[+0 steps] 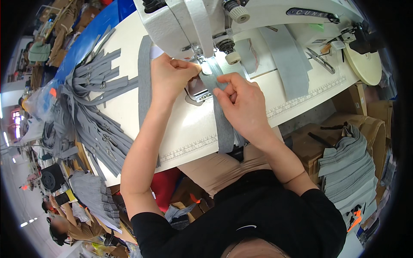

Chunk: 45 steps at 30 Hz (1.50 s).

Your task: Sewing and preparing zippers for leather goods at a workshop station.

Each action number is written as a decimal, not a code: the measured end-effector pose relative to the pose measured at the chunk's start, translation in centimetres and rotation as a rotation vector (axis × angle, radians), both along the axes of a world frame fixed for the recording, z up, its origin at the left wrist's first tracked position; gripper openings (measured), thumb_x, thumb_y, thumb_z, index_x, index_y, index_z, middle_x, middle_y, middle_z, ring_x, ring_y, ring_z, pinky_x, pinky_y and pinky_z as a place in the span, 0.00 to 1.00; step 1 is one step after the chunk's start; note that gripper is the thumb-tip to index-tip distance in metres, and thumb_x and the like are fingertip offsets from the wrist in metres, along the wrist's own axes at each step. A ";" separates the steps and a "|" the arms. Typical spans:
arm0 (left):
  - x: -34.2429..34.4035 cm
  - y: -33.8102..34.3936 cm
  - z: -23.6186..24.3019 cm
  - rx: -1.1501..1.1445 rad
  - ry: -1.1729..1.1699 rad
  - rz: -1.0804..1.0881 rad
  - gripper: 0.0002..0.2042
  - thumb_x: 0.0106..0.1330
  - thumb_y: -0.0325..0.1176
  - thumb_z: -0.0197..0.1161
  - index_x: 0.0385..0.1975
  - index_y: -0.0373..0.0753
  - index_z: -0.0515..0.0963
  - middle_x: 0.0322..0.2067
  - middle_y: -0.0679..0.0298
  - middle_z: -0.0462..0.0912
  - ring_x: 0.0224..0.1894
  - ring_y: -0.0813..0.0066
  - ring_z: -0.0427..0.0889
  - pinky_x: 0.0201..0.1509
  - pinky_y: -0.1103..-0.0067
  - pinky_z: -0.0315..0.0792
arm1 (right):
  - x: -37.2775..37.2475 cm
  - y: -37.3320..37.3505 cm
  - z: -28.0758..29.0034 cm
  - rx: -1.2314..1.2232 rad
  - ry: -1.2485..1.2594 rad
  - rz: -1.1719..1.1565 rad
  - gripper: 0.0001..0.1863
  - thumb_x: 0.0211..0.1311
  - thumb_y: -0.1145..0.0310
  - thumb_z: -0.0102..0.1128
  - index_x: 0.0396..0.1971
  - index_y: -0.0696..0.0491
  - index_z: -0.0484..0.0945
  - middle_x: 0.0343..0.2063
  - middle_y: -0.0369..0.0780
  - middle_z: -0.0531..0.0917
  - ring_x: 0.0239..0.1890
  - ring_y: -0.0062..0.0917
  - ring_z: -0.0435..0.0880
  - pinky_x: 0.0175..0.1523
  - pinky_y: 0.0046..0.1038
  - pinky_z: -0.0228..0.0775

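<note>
A white sewing machine (172, 28) stands over the table, its needle area lit. Under the needle runs a grey fabric strip (223, 129), which comes toward me and hangs over the table's front edge. My left hand (170, 79) is closed, thumb and forefinger pinched just left of the needle at the strip's edge; what lies between the fingertips is hidden. On the strip's right side my right hand (243, 99) is closed, with thumb and forefinger gripping the fabric and the other fingers curled. A shiny metal plate (198, 89) shows between the hands.
Many grey zippers (107, 137) lie heaped at the left. Another grey strip (145, 81) lies beside my left forearm. At the right are pale grey fabric pieces (286, 64), scissors (322, 61) and a cream disc (365, 64). Stacked grey fabric (348, 165) rests on a cardboard box. A person (79, 223) sits far left.
</note>
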<state>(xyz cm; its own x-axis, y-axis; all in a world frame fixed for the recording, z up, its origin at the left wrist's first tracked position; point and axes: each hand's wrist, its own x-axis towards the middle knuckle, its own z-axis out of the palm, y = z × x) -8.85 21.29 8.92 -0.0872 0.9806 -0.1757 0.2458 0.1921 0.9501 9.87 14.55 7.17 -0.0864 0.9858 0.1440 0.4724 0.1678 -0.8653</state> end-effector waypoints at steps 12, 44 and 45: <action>-0.1 1.4 -0.9 0.030 0.219 -0.012 0.08 0.51 0.23 0.76 0.28 0.30 0.84 0.23 0.63 0.86 0.24 0.80 0.83 0.26 0.80 0.74 | -0.2 0.6 -0.1 0.009 0.003 0.003 0.08 0.62 0.72 0.68 0.39 0.52 0.79 0.19 0.32 0.80 0.27 0.29 0.81 0.41 0.36 0.64; 1.1 -6.1 -1.0 0.176 0.231 0.062 0.07 0.65 0.27 0.73 0.33 0.31 0.82 0.26 0.67 0.84 0.25 0.89 0.74 0.28 0.87 0.65 | 0.4 0.4 -0.4 0.047 0.065 -0.048 0.07 0.62 0.71 0.70 0.34 0.51 0.78 0.18 0.33 0.80 0.24 0.30 0.80 0.38 0.35 0.62; 1.5 -7.2 -0.9 0.174 0.230 0.061 0.07 0.65 0.27 0.73 0.33 0.31 0.82 0.26 0.67 0.84 0.25 0.89 0.74 0.28 0.87 0.65 | 0.7 0.1 -0.4 0.034 0.072 -0.018 0.07 0.62 0.71 0.70 0.34 0.51 0.78 0.18 0.33 0.80 0.23 0.30 0.80 0.38 0.35 0.62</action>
